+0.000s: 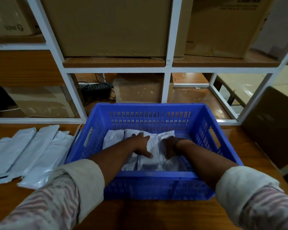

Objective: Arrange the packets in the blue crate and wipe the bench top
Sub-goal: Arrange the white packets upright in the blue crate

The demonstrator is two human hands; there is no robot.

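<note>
I have both hands down inside the blue crate (150, 119), which sits on the wooden bench top (140, 213) slightly right of centre. My left hand (140, 144) lies flat with fingers spread, pressing on the white packets (114, 138) laid along the crate floor. My right hand (169, 146) is just beside it, bent down against the right edge of the middle packet (152, 143). I cannot tell whether those fingers grip the packet or only push at it.

The middle packet looks creased and raised between my hands, so I judge it is being squeezed from both sides. More pressure could buckle it further or ride it up over its neighbours, spoiling the row. The packets look glossy, so a flat palm may slide across them instead of moving them.

A loose spread of packets (32, 151) waits on the bench to the left of the crate, some reaching toward the near edge. A careless sleeve as I pull my arms out could sweep them off. A hard shove could also skid the crate far toward the white shelf frame (167, 87). I see no cloth, and wiping looks blocked until that spread is cleared.
</note>
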